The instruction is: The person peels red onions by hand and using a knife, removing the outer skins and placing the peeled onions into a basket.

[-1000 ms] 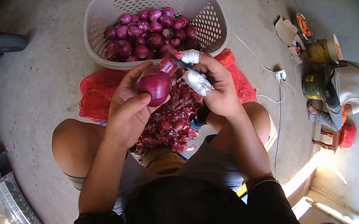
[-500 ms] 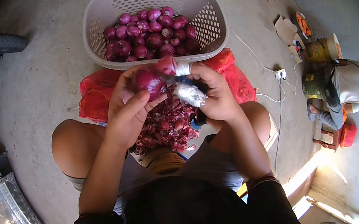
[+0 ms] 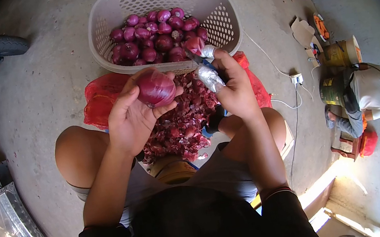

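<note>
A whole red onion (image 3: 156,88) rests in the cupped fingers of my left hand (image 3: 130,114), with my thumb along its side. My right hand (image 3: 235,89) grips a small knife (image 3: 199,59) with a dark blade and some blue at the handle. Silver wrapping covers my right thumb (image 3: 209,78) and the tip of a finger (image 3: 209,51). A reddish piece of onion skin (image 3: 195,45) shows at that fingertip, in front of the basket. Below both hands lies a heap of onion peelings (image 3: 177,130).
A grey perforated basket (image 3: 100,48) with many red onions (image 3: 145,33) stands just ahead. Red mesh sacking (image 3: 97,104) lies around the peelings. To the right are a power strip with cables (image 3: 297,78), buckets (image 3: 340,53) and a seated person (image 3: 371,88). A tyre (image 3: 2,45) is at left.
My right hand with the knife has moved away from the onion, up and right toward the basket, with the skin at its fingertip. The onion in my left hand has turned and shows more surface.
</note>
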`<act>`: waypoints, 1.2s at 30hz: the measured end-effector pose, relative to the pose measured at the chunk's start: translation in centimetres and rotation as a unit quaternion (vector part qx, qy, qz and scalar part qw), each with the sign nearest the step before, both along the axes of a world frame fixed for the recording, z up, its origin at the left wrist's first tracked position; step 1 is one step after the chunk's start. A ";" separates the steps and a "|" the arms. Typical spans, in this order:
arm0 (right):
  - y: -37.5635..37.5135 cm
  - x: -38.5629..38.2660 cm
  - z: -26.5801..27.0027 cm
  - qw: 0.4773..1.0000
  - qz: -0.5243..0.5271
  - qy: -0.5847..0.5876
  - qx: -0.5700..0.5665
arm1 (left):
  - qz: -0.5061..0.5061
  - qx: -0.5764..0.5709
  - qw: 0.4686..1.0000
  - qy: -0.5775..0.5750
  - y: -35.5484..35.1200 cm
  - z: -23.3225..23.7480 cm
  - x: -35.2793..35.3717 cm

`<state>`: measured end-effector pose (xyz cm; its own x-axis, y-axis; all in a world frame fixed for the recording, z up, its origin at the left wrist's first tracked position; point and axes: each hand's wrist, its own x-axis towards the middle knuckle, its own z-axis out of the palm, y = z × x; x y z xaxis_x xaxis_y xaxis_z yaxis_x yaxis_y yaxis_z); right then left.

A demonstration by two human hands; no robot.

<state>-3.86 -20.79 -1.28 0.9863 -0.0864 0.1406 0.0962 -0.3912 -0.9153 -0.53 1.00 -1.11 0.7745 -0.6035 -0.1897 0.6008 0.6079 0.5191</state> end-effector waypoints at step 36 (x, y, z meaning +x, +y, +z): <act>1.0 -1.0 1.5 0.984 0.118 0.086 0.104 | 0.057 0.028 0.995 -0.074 -0.3 1.0 0.2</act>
